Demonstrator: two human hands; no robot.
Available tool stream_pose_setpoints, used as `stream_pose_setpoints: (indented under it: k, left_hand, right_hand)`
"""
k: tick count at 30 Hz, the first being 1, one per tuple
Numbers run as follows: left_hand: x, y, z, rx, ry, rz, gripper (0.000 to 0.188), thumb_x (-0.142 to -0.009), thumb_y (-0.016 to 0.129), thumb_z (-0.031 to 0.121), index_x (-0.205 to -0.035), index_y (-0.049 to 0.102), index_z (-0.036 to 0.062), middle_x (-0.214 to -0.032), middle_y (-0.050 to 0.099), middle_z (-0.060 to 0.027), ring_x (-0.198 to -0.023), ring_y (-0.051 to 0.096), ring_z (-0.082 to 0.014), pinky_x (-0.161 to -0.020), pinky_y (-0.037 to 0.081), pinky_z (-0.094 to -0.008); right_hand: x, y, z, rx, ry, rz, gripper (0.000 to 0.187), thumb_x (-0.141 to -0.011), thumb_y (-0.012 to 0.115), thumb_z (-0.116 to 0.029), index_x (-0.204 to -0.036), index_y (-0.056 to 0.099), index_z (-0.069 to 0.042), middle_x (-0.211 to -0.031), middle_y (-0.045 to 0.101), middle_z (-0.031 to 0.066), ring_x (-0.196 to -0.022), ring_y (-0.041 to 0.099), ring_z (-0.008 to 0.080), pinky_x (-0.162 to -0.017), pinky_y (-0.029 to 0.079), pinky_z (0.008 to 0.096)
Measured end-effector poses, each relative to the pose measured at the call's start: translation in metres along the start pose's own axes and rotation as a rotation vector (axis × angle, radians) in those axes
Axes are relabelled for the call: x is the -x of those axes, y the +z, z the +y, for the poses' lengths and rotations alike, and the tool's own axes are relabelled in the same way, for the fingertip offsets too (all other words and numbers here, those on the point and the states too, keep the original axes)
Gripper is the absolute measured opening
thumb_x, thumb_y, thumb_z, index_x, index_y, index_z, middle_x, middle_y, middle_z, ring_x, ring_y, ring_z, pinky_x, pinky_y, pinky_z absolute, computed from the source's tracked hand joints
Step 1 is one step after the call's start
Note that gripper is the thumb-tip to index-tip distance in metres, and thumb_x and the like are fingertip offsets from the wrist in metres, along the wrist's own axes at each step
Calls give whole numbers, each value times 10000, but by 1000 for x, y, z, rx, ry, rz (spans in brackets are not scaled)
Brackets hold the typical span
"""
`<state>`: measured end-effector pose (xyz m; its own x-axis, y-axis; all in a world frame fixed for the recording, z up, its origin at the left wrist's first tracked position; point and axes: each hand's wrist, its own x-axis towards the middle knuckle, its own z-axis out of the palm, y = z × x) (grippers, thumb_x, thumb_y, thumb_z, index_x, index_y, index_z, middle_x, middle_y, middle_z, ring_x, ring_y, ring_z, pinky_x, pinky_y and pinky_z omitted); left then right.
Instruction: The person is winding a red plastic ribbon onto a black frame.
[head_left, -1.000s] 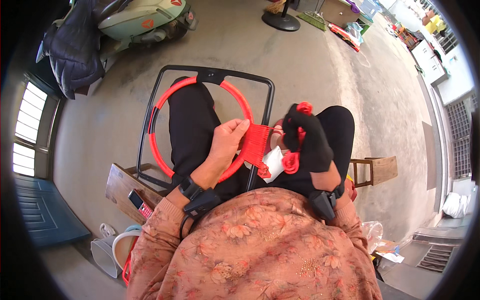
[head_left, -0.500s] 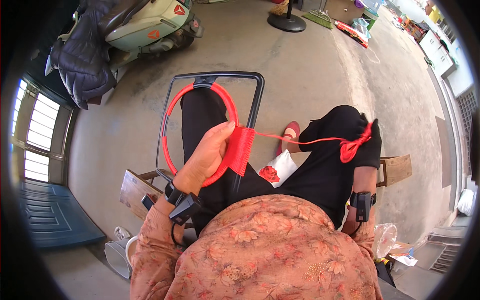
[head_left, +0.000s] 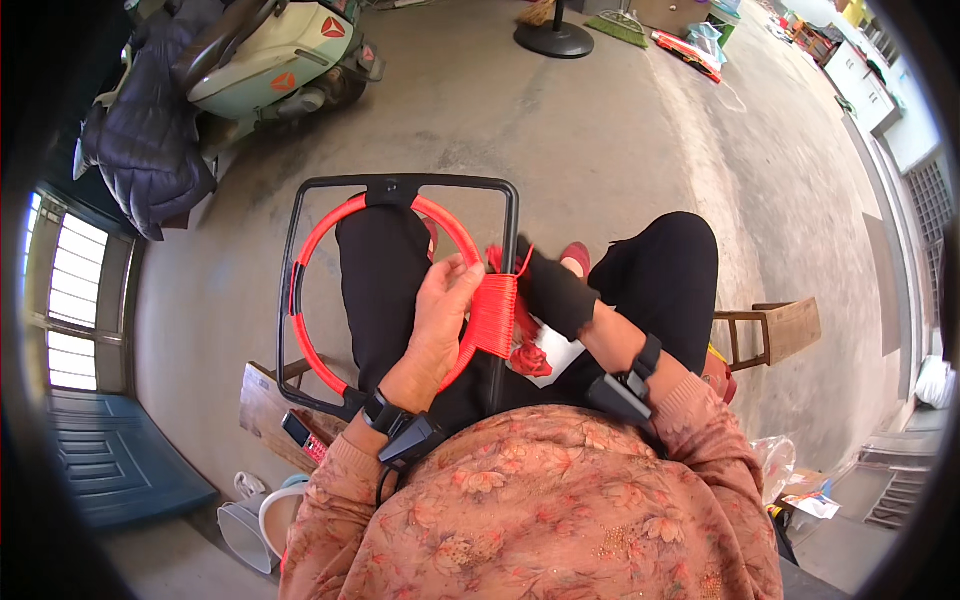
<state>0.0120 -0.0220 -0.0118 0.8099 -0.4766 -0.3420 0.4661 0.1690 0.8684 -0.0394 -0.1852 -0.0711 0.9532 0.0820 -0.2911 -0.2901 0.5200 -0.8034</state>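
Observation:
A black metal frame with a round ring inside it rests over my left thigh. The ring is mostly covered in red, with dark bare patches. On its right side, a wide band of red cord is wound tightly between the ring and the frame's side bar. My left hand is closed on the ring just beside this winding. In a black glove, my right hand is at the side bar, closed on the loose red cord. Its fingertips are partly hidden behind the bar.
Wooden stools stand at both sides, a phone lying on the left one. A scooter draped with a dark padded jacket is at the far left. Ahead stands a round black base. Buckets are at lower left.
My right hand has come in from above the right knee to the frame's side bar, bringing the cord bundle. The frame has shifted slightly down and left; my left hand still grips the ring.

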Motion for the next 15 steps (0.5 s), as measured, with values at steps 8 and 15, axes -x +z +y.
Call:
stream_pose_setpoints:
  k: [8,15]
  left_hand:
    - [-6,-8,1,174,-143,-170,304,-925,617,122,-1186,520,1,-1040,627,-78,-891,629,-127,-801,525,-280]
    - [-12,-8,2,310,-86,-308,239,-925,586,75,-1163,582,47,-1065,644,-37,-956,616,-108,-852,509,-270]
  right_hand:
    - [-22,13,-30,181,-416,168,534,-901,633,-166,-1353,392,-12,-1150,594,117,-1004,616,181,-857,511,292]
    - [-20,32,-30,326,-546,459,671,-835,717,-154,-1398,369,-39,-1150,603,96,-1023,591,137,-867,501,288]
